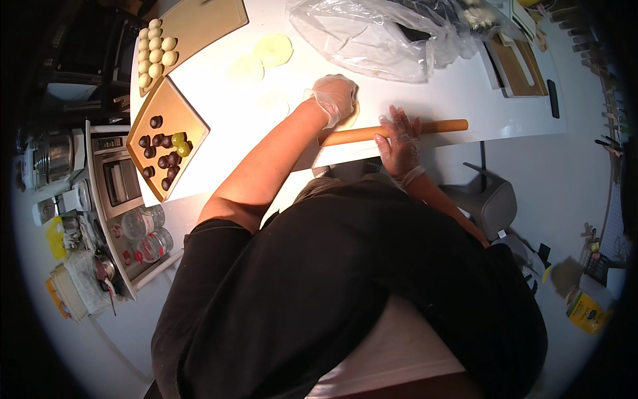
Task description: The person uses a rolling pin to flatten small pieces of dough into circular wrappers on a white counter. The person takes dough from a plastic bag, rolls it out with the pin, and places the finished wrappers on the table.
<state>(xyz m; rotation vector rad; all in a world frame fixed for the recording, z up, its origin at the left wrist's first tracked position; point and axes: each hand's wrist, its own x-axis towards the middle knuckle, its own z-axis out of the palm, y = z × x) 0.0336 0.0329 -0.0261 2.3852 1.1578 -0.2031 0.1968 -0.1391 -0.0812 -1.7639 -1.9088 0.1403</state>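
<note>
My left hand (335,97), in a clear plastic glove, is curled over a flattened pale dough round (353,115), which shows at its right side; what its fingers do is hidden. My right hand (400,142), gloved too, lies with spread fingers on a wooden rolling pin (445,125) near the table's front edge. Farther left lie thin dough rounds (273,50), some washed out by glare. A gold square tray (198,130) holds several dark balls (156,121) and green ones (183,149). Pale dough balls (155,56) stand in rows on a tan board (209,22).
A clear plastic bag (364,45) covers the table's back middle. At the back right lie a brown tray-like item (518,67) and a dark flat object (553,99). A grey chair (486,199) stands below the right edge, a shelf with large bottles (143,222) at left.
</note>
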